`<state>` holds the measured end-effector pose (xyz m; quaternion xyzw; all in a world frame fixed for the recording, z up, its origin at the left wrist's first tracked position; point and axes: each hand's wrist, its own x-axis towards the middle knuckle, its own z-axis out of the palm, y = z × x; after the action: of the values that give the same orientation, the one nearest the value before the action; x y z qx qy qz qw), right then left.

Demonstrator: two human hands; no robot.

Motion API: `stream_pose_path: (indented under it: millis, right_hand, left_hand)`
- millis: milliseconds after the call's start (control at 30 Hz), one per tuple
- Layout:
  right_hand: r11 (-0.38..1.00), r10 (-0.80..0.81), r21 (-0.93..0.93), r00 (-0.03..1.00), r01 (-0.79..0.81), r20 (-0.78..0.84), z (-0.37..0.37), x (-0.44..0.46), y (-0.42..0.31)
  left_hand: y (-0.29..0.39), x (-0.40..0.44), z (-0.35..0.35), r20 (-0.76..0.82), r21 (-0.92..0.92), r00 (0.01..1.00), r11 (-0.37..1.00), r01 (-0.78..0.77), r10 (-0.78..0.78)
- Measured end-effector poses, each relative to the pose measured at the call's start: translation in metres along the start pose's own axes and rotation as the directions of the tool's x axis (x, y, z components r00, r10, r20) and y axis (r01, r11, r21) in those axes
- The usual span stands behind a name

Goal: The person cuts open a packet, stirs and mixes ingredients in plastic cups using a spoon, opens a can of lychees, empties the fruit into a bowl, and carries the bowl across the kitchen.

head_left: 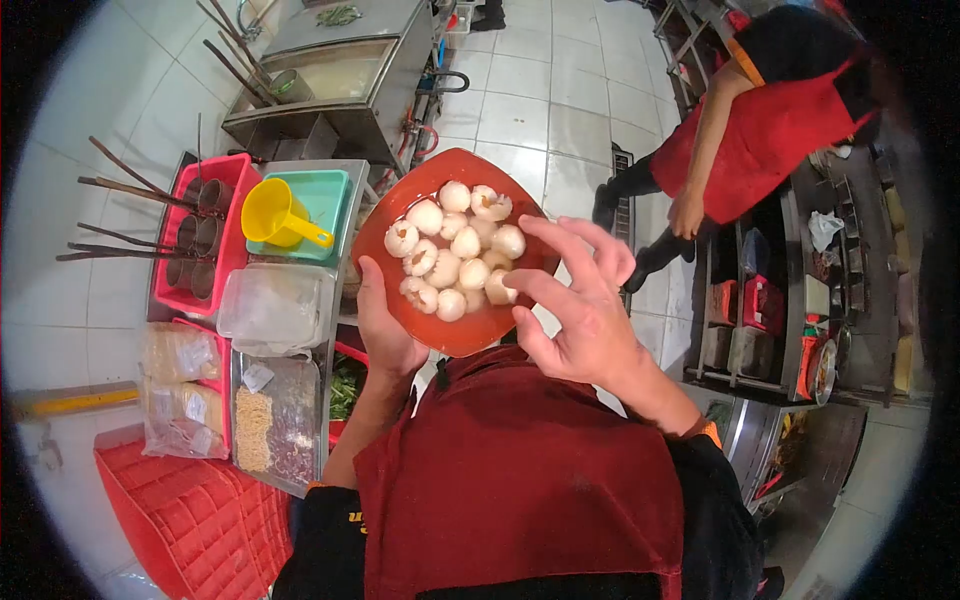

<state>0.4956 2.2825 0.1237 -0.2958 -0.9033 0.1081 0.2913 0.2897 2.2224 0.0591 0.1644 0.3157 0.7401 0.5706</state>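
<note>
A red-orange bowl (450, 335) is held in front of my apron, with several white, round fruits (466, 243) that look like peeled lychees lying in clear liquid. Some of them have ragged openings. My left hand (392, 328) grips the bowl's left edge, thumb on the rim and the other fingers hidden beneath. Over the right side of the bowl is my right hand (585, 310), fingers bent and apart. Its index fingertip is at the rightmost lower fruit (500, 288); whether it touches the fruit I cannot tell.
On the left counter stand a yellow jug (278, 215) on a teal tray (330, 190), a pink bin (235, 262) of long-handled strainers, and a clear container (270, 305). A red crate (190, 515) is below. At right, a person in a red apron (760, 130) stands by shelves.
</note>
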Motion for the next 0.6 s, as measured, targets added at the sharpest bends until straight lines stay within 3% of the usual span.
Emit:
stream_pose_path:
  millis: [167,267,467,600]
  right_hand:
    - [1.000,0.029,0.003,0.997,-0.028,-0.073,-0.006,0.005,0.009]
    - [0.999,0.023,-0.047,1.000,-0.024,-0.005,-0.001,0.009,0.016]
    - [0.999,0.042,-0.005,0.994,-0.042,-0.103,-0.008,0.013,0.036]
    - [0.997,0.055,-0.054,0.998,-0.057,-0.036,-0.011,0.018,0.053]
  left_hand:
    - [-0.001,0.002,0.002,0.025,-0.091,1.000,0.996,0.008,-0.006]
    - [-0.002,0.003,0.008,0.024,-0.067,1.000,0.998,-0.011,0.012]
    - [-0.010,0.010,0.014,0.001,-0.032,0.999,0.998,-0.045,0.045]
    - [-0.017,0.017,0.022,0.003,-0.053,1.000,0.998,-0.029,0.029]
